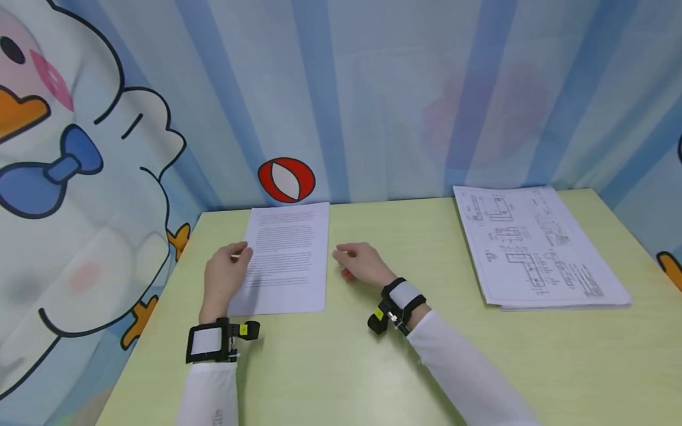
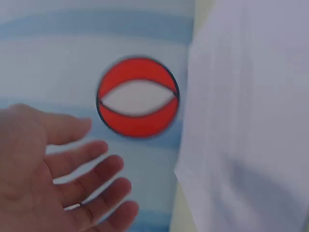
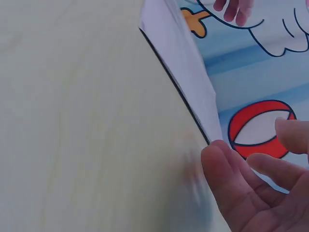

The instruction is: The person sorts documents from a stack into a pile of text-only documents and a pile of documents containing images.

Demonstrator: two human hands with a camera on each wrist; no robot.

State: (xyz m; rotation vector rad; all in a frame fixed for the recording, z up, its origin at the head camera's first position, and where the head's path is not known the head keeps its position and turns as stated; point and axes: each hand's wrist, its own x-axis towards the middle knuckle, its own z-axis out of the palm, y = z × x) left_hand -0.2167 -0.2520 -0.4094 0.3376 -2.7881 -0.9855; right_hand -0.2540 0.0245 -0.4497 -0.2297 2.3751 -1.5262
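Note:
A stack of printed text pages (image 1: 288, 260) lies on the left part of the table, its edge seen from the side in the right wrist view. My left hand (image 1: 226, 272) hovers at the stack's left edge, fingers loosely bent and apart; in the left wrist view this hand (image 2: 72, 179) holds nothing, with the paper (image 2: 246, 116) to its right. Just off the right edge is my right hand (image 1: 364, 264), fingers relaxed, nothing between them. The right wrist view has that hand's fingertips (image 3: 217, 162) close to the near end of the paper's edge.
At the right of the table (image 1: 405, 378) lies a thicker stack of sheets with technical drawings (image 1: 533, 248), slightly uneven at its edges. A striped blue curtain (image 1: 373, 106) with cartoon prints, including a red and white ball (image 1: 286, 180), hangs behind the table's back edge.

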